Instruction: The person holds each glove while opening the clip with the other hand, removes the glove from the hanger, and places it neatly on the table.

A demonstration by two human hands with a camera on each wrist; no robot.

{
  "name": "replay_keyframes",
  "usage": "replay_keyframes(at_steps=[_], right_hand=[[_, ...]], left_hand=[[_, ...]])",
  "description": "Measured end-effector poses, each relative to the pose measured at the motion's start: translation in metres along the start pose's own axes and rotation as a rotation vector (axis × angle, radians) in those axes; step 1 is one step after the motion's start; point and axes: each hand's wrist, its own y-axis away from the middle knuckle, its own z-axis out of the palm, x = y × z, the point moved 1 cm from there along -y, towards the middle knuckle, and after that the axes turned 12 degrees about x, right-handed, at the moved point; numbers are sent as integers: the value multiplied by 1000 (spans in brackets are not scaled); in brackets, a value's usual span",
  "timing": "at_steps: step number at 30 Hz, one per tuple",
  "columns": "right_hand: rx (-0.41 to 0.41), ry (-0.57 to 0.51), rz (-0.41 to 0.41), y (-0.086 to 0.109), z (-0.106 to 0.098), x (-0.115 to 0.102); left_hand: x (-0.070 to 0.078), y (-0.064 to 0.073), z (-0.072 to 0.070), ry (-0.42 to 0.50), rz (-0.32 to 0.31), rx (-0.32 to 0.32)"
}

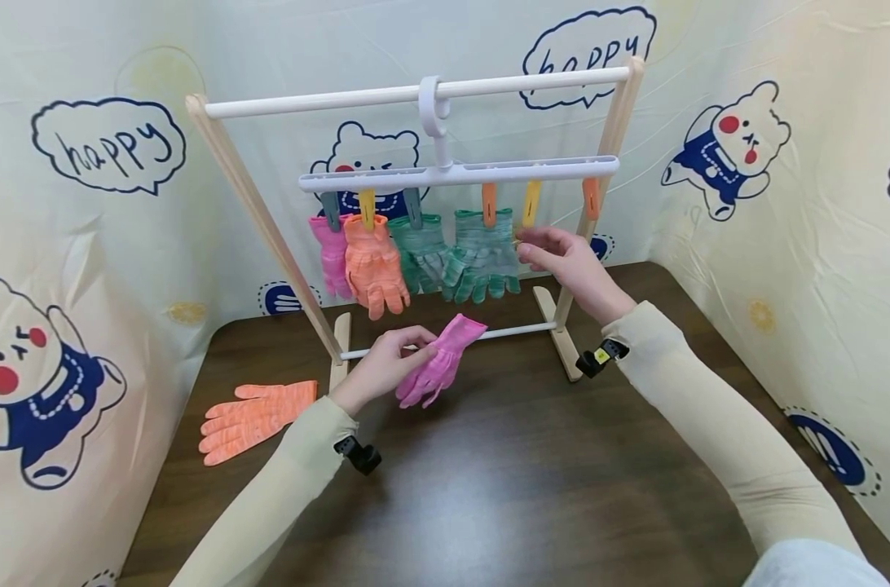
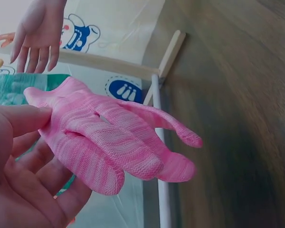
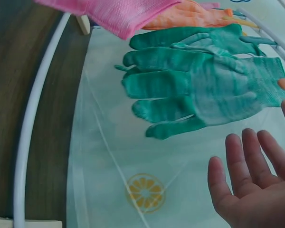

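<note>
My left hand (image 1: 386, 367) pinches a pink knit glove (image 1: 445, 357) between thumb and fingers, in front of the rack's lower rod; the left wrist view shows the glove's fingers (image 2: 118, 147) pointing away from my palm. Beside the right-hand green glove (image 1: 489, 244), my right hand (image 1: 573, 269) is raised with relaxed, slightly bent fingers, and the right wrist view shows nothing in it. An orange clothespin (image 1: 488, 204) clips that green glove to the white hanger (image 1: 372, 180). A yellow clothespin (image 1: 530, 204) and another orange clothespin (image 1: 591, 198) hang without gloves.
Left along the hanger hang another green glove (image 1: 419, 244), an orange glove (image 1: 375, 265) and a pink glove (image 1: 331, 257). The hanger hooks over the rack's top rod (image 1: 306, 102). A loose orange glove (image 1: 257, 416) lies on the dark table (image 1: 504, 489).
</note>
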Motion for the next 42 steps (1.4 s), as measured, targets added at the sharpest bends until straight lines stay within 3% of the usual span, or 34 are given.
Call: replay_keyframes(at_steps=[5, 13, 19, 22, 29, 35, 42], right_hand=[[-31, 38, 14, 3, -3, 8], [-89, 121, 50, 3, -5, 18], [-111, 123, 76, 3, -6, 24], [-121, 120, 82, 3, -6, 24], [-129, 143, 80, 4, -7, 25], [-140, 159, 69, 4, -7, 28], [-155, 175, 67, 3, -5, 31]], left_hand=[[-7, 4, -4, -39, -2, -42], [-29, 6, -6, -92, -14, -285], [-46, 7, -7, -133, -28, -359], [-52, 7, -8, -167, -35, -348], [-62, 3, -5, -288, -4, -233], [-71, 0, 1, -362, -44, -173], [-82, -1, 7, -459, -48, -111]])
